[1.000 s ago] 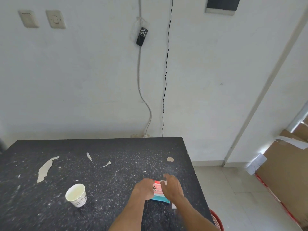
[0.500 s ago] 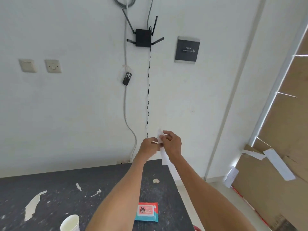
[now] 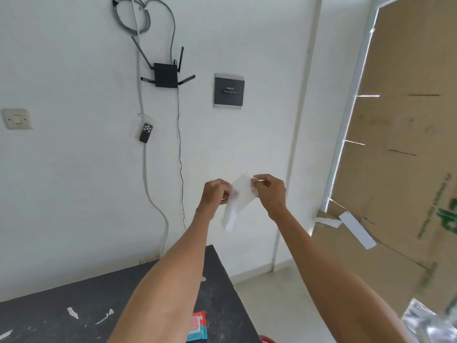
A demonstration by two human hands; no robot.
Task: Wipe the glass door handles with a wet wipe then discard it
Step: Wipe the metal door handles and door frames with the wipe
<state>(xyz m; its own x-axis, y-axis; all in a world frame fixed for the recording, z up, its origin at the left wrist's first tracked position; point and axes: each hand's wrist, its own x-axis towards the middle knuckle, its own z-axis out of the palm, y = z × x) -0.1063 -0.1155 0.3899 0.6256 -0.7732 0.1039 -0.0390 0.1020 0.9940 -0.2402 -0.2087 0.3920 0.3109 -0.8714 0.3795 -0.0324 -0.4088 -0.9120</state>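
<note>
The wipe (image 3: 238, 196) is pinched by both hands, left (image 3: 214, 194) and right (image 3: 269, 191), being unfolded. Handles, probably at two o'clock, must be reached next.

white wet wipe (image 3: 238, 196) hangs, partly unfolded, midair.

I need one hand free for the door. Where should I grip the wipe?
Its top, from the right: the wipe hangs limp, pinched up there by left hand and right hand, lower end free, so the right could probably bunch it alone.

white wall (image 3: 74, 194) | black table (image 3: 49, 305) | wall router (image 3: 165, 75) | cardboard sheets (image 3: 408, 120) right
</note>
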